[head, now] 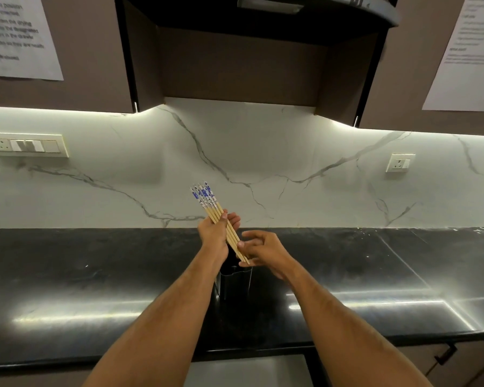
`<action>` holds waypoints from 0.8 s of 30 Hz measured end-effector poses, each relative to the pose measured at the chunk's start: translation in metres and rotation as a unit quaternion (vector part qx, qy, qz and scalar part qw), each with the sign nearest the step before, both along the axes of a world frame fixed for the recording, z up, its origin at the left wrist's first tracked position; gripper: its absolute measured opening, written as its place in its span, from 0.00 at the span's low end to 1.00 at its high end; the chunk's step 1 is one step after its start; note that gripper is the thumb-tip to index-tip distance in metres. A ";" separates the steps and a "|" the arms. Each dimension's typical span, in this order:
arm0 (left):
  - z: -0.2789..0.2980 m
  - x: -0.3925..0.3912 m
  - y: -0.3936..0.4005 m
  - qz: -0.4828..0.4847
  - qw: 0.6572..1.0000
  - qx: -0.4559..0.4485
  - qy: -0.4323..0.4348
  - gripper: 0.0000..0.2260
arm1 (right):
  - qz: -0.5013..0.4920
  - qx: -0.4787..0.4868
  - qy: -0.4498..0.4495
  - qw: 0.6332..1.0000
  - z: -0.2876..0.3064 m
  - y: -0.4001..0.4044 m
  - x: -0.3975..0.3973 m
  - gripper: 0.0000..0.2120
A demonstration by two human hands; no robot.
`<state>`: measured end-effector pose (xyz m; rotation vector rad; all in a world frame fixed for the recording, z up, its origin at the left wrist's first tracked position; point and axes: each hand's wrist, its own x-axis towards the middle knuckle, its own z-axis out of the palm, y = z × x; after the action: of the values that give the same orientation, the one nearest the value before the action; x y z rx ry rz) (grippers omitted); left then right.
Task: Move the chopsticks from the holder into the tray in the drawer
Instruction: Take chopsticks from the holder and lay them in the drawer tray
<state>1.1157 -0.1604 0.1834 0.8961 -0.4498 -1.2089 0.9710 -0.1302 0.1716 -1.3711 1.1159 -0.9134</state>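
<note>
Holder (pixel 233 280) stands on the counter (pixel 67 275); chopsticks (pixel 221 222) tilt above it, left hand (pixel 214 230) and right hand (pixel 260 250) on them.

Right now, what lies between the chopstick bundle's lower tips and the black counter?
The head view shows the dark holder standing on the counter, directly under the chopsticks.
</note>
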 end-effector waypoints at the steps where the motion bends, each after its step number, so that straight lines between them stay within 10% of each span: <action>1: 0.001 -0.001 0.000 0.000 1.000 -0.007 0.002 0.08 | 0.004 0.049 -0.053 0.997 -0.001 -0.002 -0.001 0.21; 10: 0.002 -0.025 0.000 -0.006 0.999 -0.031 -0.043 0.07 | -0.143 0.328 -0.492 0.794 -0.012 -0.010 0.038 0.41; 18: 0.002 -0.022 -0.001 -0.032 0.996 -0.032 -0.070 0.07 | -0.118 0.295 -0.302 0.899 -0.013 -0.016 0.027 0.38; 24: -0.008 -0.014 0.004 -0.133 0.982 -0.052 -0.122 0.08 | -0.213 0.026 -0.135 0.967 0.015 -0.036 0.006 0.19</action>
<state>1.1018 -0.1561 0.1751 0.9187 -0.8447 -1.3092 0.9766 -0.1657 0.1869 -0.9402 1.2316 -1.3260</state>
